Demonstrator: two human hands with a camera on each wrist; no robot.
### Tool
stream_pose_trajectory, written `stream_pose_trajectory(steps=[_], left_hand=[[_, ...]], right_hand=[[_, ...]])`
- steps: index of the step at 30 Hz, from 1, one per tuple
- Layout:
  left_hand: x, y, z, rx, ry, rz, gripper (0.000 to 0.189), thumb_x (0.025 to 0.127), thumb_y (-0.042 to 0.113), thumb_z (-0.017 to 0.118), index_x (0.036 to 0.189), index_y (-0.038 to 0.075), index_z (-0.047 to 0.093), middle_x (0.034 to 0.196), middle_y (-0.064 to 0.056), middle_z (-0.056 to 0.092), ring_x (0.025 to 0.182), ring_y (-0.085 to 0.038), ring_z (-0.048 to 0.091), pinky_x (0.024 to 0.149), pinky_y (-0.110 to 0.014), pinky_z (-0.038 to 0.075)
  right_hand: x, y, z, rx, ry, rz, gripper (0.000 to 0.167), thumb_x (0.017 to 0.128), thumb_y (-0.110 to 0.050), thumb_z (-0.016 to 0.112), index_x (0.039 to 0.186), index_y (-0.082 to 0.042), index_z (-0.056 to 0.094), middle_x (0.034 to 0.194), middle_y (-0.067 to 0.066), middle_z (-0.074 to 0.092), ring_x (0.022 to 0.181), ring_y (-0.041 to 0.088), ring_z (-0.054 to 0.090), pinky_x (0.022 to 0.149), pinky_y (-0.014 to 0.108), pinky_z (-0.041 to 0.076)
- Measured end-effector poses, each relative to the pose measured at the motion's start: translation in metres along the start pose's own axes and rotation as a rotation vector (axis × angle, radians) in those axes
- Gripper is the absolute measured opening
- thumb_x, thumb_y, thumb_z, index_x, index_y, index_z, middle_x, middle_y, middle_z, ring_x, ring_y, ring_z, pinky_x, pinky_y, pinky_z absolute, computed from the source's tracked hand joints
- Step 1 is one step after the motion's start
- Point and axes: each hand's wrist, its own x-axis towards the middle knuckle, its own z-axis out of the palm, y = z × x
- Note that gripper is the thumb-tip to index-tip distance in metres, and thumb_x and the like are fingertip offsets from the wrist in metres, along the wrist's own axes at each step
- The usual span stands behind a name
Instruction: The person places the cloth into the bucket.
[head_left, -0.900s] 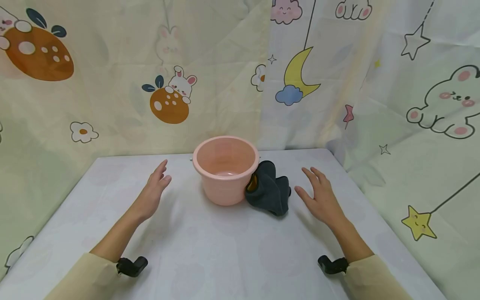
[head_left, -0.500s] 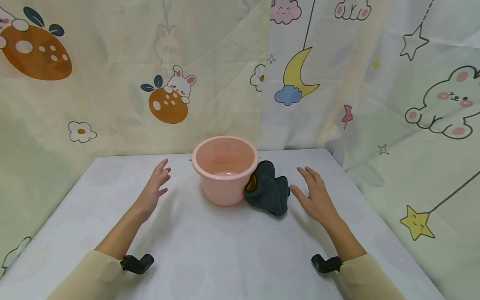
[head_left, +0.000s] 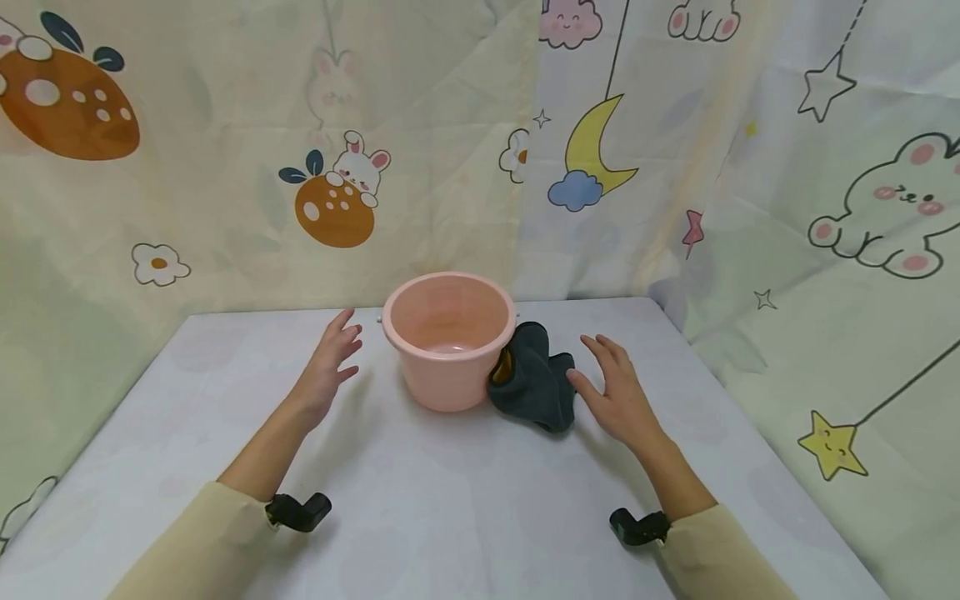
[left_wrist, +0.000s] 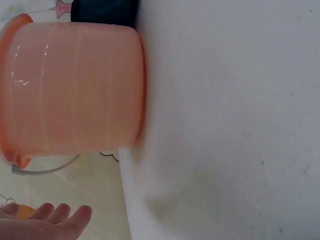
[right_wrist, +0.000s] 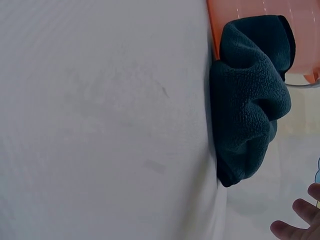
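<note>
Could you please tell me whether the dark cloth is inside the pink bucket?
No, the head view shows the dark cloth lying crumpled on the white tabletop, beside the pink bucket.

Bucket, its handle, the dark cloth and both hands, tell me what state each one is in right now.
Bucket: upright on the table, uncovered, nothing visible inside
Handle: lowered, not raised over the opening
Dark cloth: crumpled, beside the bucket
Left hand: fingers spread, holding nothing
Right hand: fingers spread, holding nothing, near the dark cloth
</note>
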Motion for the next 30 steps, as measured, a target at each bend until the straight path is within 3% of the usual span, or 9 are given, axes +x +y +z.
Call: stream_pose_trajectory(steps=[7, 13, 22, 30], left_hand=[[0.013, 0.003, 0.018, -0.04, 0.003, -0.013, 0.073, 0.105, 0.05, 0.032, 0.168, 0.026, 0.002, 0.175, -0.01, 0.005, 0.16, -0.038, 0.014, 0.125, -0.064, 0.019], [0.02, 0.004, 0.026, -0.085, 0.013, -0.021, 0.075, 0.103, 0.044, 0.04, 0.168, 0.026, 0.005, 0.173, -0.013, 0.014, 0.158, -0.037, 0.021, 0.124, -0.063, 0.023], [0.021, 0.003, 0.034, -0.158, 0.034, -0.032, 0.073, 0.102, 0.032, 0.044, 0.167, 0.026, 0.011, 0.171, -0.014, 0.022, 0.154, -0.039, 0.03, 0.121, -0.064, 0.029], [0.02, 0.002, 0.038, -0.204, 0.039, -0.037, 0.072, 0.101, 0.027, 0.045, 0.167, 0.027, 0.015, 0.167, -0.013, 0.03, 0.146, -0.036, 0.041, 0.116, -0.06, 0.038]], right_hand=[[0.001, -0.002, 0.004, 0.019, -0.014, 0.027, 0.063, 0.104, -0.035, 0.059, 0.159, -0.012, 0.038, 0.164, 0.024, 0.028, 0.152, 0.047, 0.028, 0.116, 0.071, 0.028], [0.004, -0.007, 0.008, 0.025, -0.067, 0.037, 0.065, 0.105, -0.04, 0.057, 0.16, -0.015, 0.036, 0.165, 0.024, 0.026, 0.151, 0.048, 0.029, 0.115, 0.072, 0.029], [0.005, -0.013, 0.014, -0.017, -0.215, 0.098, 0.075, 0.101, -0.051, 0.058, 0.163, -0.018, 0.032, 0.165, 0.026, 0.025, 0.147, 0.051, 0.035, 0.112, 0.073, 0.034], [0.007, -0.017, 0.02, 0.001, -0.257, 0.092, 0.079, 0.098, -0.052, 0.062, 0.163, -0.018, 0.032, 0.163, 0.026, 0.029, 0.144, 0.05, 0.041, 0.112, 0.071, 0.036]])
